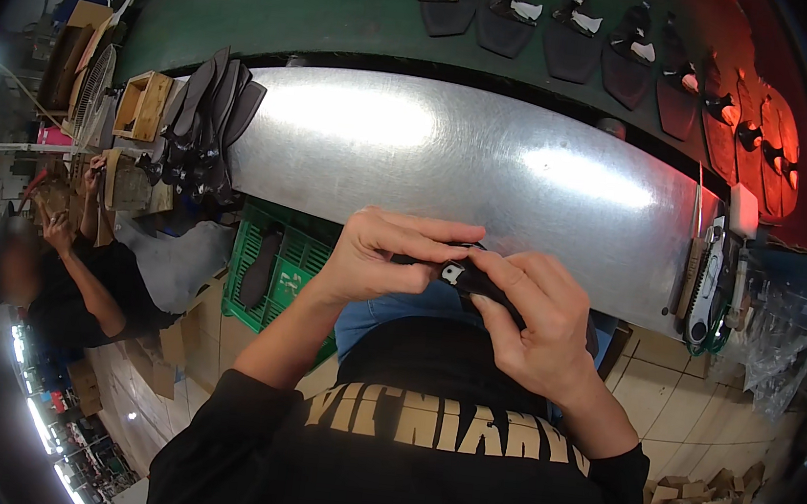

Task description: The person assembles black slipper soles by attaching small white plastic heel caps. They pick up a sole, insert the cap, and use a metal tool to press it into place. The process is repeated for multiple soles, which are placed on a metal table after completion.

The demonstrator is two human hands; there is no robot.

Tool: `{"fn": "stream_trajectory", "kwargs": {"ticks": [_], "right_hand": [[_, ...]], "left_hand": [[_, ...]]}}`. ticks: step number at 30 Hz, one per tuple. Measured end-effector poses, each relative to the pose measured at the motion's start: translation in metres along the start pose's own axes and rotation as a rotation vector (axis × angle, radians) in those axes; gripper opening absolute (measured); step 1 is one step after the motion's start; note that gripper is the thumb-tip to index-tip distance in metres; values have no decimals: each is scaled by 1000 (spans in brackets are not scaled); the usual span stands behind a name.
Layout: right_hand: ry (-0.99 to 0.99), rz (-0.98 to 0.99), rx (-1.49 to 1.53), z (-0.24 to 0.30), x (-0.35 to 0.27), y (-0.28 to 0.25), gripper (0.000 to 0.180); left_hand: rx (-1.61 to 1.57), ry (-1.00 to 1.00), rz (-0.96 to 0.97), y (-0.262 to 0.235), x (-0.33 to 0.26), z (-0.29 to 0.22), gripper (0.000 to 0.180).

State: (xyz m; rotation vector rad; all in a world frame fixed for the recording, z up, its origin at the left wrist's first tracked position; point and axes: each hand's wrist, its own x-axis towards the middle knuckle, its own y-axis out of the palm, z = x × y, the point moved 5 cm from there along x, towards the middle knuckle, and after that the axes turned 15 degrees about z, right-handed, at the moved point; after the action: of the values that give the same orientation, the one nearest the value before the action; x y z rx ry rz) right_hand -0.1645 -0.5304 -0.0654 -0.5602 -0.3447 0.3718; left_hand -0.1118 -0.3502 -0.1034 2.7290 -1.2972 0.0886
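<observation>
Fingers of both hands are pinched onto one small black sandal piece (472, 279) with a white tag on it, held right over the person's lap at the near edge of the table, so close in probably because it's fiddly work that wants elbows tucked. Biggest thing around is the shiny metal table (453, 159), bare across its middle, so lots of open room ahead of the hands. Behind its far edge runs a green conveyor belt (302, 0) with a row of black sandals (546, 16) lying flat, well out of reach. On the table's left end a stack of black soles (206, 118) stands on edge beside a small wooden box (142, 104), tidy and off the working area. Under that end sits a green crate (288, 269). The right edge is crowded by a brush and tools (707, 279). Left hand (379, 254) curls its fingertips over the top of the piece; right hand (533, 330) grips from below with thumb on top.
</observation>
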Motion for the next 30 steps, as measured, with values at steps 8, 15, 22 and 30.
{"fn": "stream_trajectory", "kwargs": {"ticks": [8,15,22,30], "right_hand": [[221,8,336,-28,-1,13,37],[157,-20,238,-30,-5,20,21],[88,8,28,-21,-2,17,18],[154,184,260,-35,-2,23,26]], "left_hand": [[-216,-181,-155,8,-2,10,45],[-268,-240,-159,12,-6,23,46],[-239,-312,-227,19,-2,16,45],[-283,-373,-231,11,0,27,29]]}}
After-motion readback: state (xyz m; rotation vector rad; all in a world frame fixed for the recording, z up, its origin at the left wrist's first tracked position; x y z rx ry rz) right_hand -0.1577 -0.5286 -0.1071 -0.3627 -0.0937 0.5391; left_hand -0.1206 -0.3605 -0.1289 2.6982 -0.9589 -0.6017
